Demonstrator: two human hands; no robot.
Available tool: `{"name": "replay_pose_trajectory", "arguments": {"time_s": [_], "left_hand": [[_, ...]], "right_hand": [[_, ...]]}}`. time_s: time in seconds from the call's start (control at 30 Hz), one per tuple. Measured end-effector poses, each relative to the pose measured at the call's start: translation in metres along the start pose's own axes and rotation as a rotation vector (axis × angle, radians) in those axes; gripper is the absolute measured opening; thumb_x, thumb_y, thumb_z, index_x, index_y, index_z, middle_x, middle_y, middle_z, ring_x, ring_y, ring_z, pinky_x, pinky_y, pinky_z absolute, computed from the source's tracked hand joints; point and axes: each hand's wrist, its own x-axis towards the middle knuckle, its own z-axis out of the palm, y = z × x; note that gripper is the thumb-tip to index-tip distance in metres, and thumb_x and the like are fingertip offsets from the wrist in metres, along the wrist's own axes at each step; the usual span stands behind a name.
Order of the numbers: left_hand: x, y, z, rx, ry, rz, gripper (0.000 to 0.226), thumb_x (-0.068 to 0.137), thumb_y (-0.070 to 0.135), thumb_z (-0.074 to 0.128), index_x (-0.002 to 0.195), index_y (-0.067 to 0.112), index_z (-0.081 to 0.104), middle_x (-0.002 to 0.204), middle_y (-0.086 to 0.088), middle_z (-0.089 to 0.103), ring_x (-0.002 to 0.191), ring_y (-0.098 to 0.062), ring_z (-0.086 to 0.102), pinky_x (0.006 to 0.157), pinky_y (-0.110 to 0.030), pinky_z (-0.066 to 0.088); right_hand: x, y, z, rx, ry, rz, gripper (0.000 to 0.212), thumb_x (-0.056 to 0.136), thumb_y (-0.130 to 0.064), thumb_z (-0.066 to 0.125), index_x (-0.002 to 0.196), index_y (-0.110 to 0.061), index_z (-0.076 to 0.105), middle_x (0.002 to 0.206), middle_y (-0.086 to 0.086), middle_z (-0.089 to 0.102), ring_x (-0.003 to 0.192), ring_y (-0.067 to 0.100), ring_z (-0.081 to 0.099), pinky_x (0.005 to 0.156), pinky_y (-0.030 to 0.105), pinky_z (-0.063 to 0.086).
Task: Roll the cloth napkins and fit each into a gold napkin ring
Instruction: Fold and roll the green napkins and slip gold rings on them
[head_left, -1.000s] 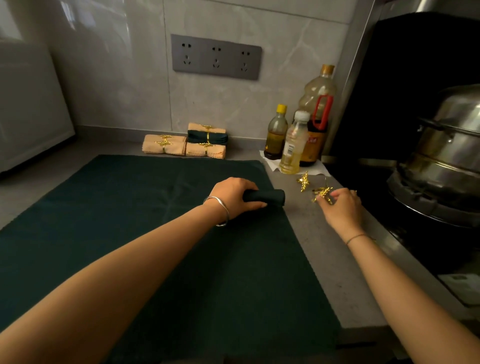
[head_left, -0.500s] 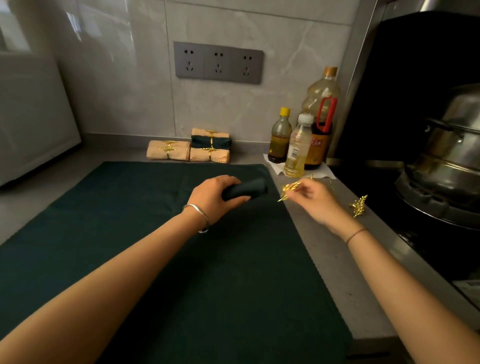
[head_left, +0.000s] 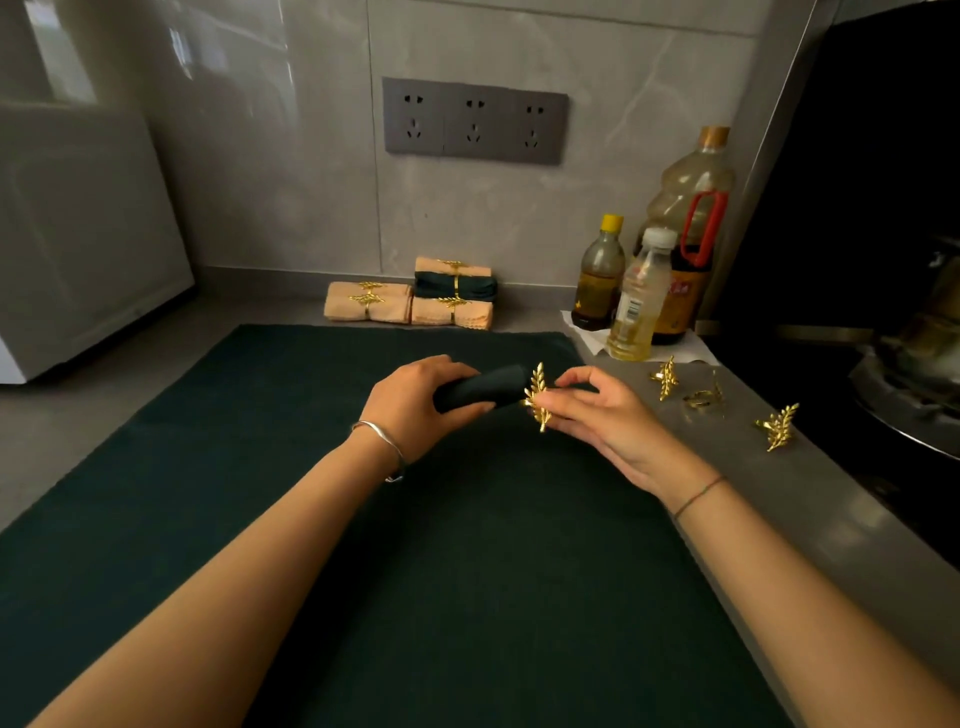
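One big dark green cloth (head_left: 218, 519) covers most of the counter (head_left: 727, 467). Steel pot (head_left: 914, 364) at far right, blurred. Socket strip (head_left: 475, 122) on the back wall. Three bottles (head_left: 685, 234) in the right rear corner. Ringed napkins (head_left: 410, 301), peach plus one green, stacked against the wall behind the cloth. Left hand (head_left: 410, 400) grips a rolled dark napkin (head_left: 483, 389) over the cloth's far right part, roll pointing right. Right hand (head_left: 602, 415) pinches a gold leaf ring (head_left: 536, 397) right at the roll's free end; can't tell if it's on. Hands close together. Three spare rings (head_left: 776, 426) lie on bare counter right of the cloth.
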Motion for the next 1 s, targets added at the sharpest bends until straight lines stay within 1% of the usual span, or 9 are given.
{"name": "replay_pose_trajectory", "arguments": {"time_s": [0.17,0.3,0.4,0.5,0.6,0.67,0.73,0.87,1.0], "left_hand": [[0.001,0.002,0.001,0.072,-0.063,0.068,0.035,0.085,0.036,0.062,0.119,0.025,0.058,0.096,0.014,0.049,0.085,-0.002,0.044,0.075,-0.017,0.039],[0.001,0.005,0.002,0.141,-0.128,0.120,0.037,0.085,0.042,0.061,0.118,0.027,0.059,0.102,0.009,0.057,0.088,-0.002,0.046,0.078,-0.023,0.047],[-0.001,0.008,0.004,0.090,-0.137,0.133,0.036,0.083,0.043,0.063,0.114,0.026,0.062,0.101,0.008,0.060,0.087,-0.004,0.051,0.079,-0.027,0.051],[-0.003,0.011,0.010,0.033,-0.143,0.129,0.036,0.081,0.041,0.065,0.112,0.023,0.064,0.101,0.006,0.064,0.087,-0.005,0.057,0.080,-0.028,0.053],[-0.003,0.010,0.010,-0.037,-0.113,0.082,0.038,0.080,0.037,0.068,0.115,0.022,0.062,0.108,0.006,0.065,0.092,-0.004,0.058,0.085,-0.024,0.051],[-0.003,0.006,0.006,-0.120,-0.097,0.037,0.041,0.081,0.033,0.068,0.119,0.024,0.059,0.111,0.007,0.064,0.095,-0.003,0.058,0.086,-0.020,0.050],[-0.003,0.001,0.003,-0.197,-0.111,0.025,0.041,0.081,0.030,0.068,0.120,0.026,0.057,0.112,0.008,0.063,0.097,-0.003,0.058,0.086,-0.017,0.049],[-0.005,0.002,0.004,-0.206,-0.206,0.054,0.041,0.080,0.030,0.069,0.119,0.030,0.057,0.112,0.011,0.063,0.099,-0.001,0.059,0.089,-0.019,0.049],[-0.005,0.008,0.002,-0.277,-0.242,0.038,0.039,0.075,0.039,0.073,0.110,0.040,0.056,0.103,0.023,0.061,0.097,0.005,0.058,0.087,-0.016,0.047]], "right_hand": [[0.001,0.005,-0.001,0.064,0.020,0.033,0.027,0.081,-0.008,0.067,0.105,-0.008,0.055,0.103,0.012,0.068,0.100,0.022,0.066,0.090,0.032,0.054],[-0.001,0.006,0.002,0.024,0.022,0.007,0.031,0.081,-0.010,0.068,0.108,-0.010,0.053,0.103,0.009,0.070,0.098,0.018,0.067,0.086,0.030,0.055],[-0.003,0.009,0.004,-0.023,0.017,-0.028,0.029,0.080,-0.014,0.069,0.105,-0.011,0.055,0.103,0.007,0.070,0.098,0.017,0.066,0.082,0.029,0.056],[-0.004,0.016,0.011,-0.164,-0.001,-0.066,0.024,0.079,-0.022,0.070,0.100,-0.016,0.060,0.106,0.004,0.067,0.102,0.015,0.064,0.081,0.029,0.056],[-0.004,0.010,0.008,-0.188,-0.036,-0.091,0.024,0.085,-0.025,0.063,0.107,-0.015,0.063,0.109,0.003,0.066,0.106,0.015,0.062,0.081,0.028,0.056],[-0.005,0.003,0.000,-0.173,-0.101,-0.084,0.031,0.087,-0.022,0.059,0.117,-0.016,0.060,0.114,0.002,0.064,0.107,0.016,0.063,0.084,0.028,0.055],[-0.006,0.001,-0.006,-0.225,-0.158,-0.106,0.037,0.086,-0.013,0.062,0.121,-0.020,0.057,0.118,0.001,0.062,0.105,0.014,0.064,0.084,0.026,0.055],[-0.008,0.007,-0.004,-0.362,-0.139,-0.177,0.035,0.080,-0.006,0.068,0.110,-0.022,0.061,0.108,-0.003,0.066,0.099,0.008,0.066,0.085,0.022,0.053],[-0.009,0.008,-0.004,-0.370,-0.104,-0.256,0.032,0.077,-0.002,0.071,0.100,-0.023,0.063,0.101,-0.002,0.069,0.095,0.008,0.067,0.081,0.020,0.053]]}}
